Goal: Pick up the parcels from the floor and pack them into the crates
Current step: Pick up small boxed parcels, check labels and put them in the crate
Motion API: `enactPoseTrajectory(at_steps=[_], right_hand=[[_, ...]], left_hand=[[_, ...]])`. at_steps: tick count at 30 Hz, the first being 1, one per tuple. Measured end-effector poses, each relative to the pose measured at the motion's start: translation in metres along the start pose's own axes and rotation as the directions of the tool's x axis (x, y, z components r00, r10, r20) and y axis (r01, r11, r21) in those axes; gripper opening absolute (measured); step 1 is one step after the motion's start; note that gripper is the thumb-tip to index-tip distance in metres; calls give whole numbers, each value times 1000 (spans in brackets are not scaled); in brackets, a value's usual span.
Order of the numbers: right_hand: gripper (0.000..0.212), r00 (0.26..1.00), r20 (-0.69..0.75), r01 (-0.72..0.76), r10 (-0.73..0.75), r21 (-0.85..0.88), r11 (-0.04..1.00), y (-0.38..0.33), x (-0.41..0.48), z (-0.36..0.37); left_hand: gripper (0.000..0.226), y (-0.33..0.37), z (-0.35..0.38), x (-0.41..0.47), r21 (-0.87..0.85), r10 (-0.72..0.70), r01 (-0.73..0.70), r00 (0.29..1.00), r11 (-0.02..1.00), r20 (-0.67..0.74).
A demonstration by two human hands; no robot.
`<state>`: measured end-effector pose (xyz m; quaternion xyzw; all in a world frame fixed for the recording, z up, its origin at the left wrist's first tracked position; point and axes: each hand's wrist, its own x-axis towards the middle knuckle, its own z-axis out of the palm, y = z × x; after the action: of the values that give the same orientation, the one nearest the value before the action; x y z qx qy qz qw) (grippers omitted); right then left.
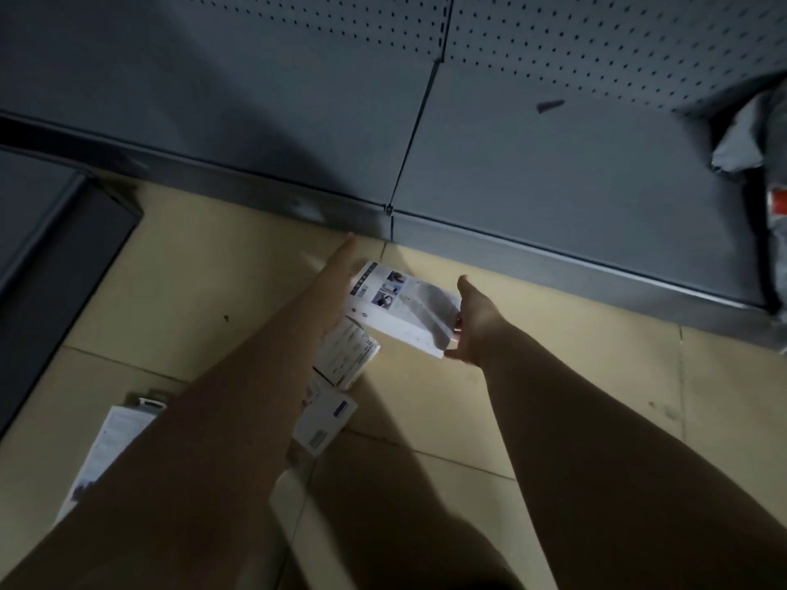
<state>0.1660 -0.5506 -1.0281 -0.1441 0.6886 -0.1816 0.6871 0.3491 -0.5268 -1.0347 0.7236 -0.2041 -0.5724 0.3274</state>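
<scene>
- Down over the beige tiled floor (553,398), both bare arms stretched toward the foot of a grey metal shelf (553,198); perforated back panel (596,44) rising behind it.
- Gripping the white box (404,308) at its right end with the right hand (472,321); thumb up over the top edge, fingers curled underneath, one fingertip peeping out at the corner.
- Pressing flat along the box's left edge with the left hand (336,274); fingers straight and together, pointing at the shelf base, curled round nothing.
- Hands apart, then, with the box held between them; printed face up, small photos and a strip of print toward the left end; lying aslant, left end nearer the shelf, right end nearer the camera.
- Lifted clear of the tiles or resting on what lies below: cannot tell; overlapping the parcel underneath either way.
- Just below the box, a labelled white parcel (351,355) on the floor, partly tucked under the box and the left forearm; next to that, nearer the camera, a small white carton (326,423) with a blue patch and a barcode.
- Over on the left, a long white pack (106,449) on the tiles, half hidden behind the left arm.
- Up on the shelf at the far right edge, grey plastic mailing bags (749,134), blurred; at the left edge, a dark cabinet (51,249) standing on the floor.
</scene>
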Motion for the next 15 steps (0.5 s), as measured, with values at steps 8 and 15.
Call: enactPoseTrajectory(at_steps=[8,15], right_hand=[[63,982,4,190,-190,-34,981,-47,-91,42],[53,905,86,422,-416,-64,904,-21,-118,53]], left_hand=[[44,57,-51,-76,-294,206,-251,963,922,-175],[33,33,-67,-122,-370,314,-371,927,852,-205]])
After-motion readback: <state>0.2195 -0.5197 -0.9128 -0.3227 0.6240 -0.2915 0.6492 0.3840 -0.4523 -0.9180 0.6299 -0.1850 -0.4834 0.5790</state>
